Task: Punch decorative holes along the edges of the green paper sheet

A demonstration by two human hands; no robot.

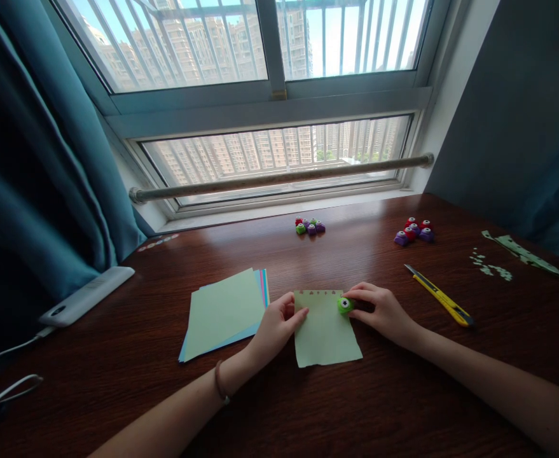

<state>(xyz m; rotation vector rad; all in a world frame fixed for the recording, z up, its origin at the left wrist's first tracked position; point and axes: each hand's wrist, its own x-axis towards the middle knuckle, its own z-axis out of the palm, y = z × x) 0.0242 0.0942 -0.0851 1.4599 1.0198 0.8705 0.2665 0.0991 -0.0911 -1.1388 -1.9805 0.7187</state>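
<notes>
A pale green sheet of paper [327, 337] lies on the table in front of me, with a row of small punched holes along its top edge. My left hand [283, 318] pinches the sheet's upper left edge, thumb on top. At the upper right edge of the sheet sits a green craft punch [345, 305] with a star mark on its white button. My right hand [377, 308] grips this punch between thumb and fingers. Whether the paper is inside the punch's slot, I cannot tell.
Left of the sheet is a stack of coloured paper [224, 312]. A yellow utility knife [441, 298] lies at right with its blade out. Behind are two clusters of craft punches [310, 227]. Paper scraps [527, 252] lie far right; a white power strip [88, 296] is at left.
</notes>
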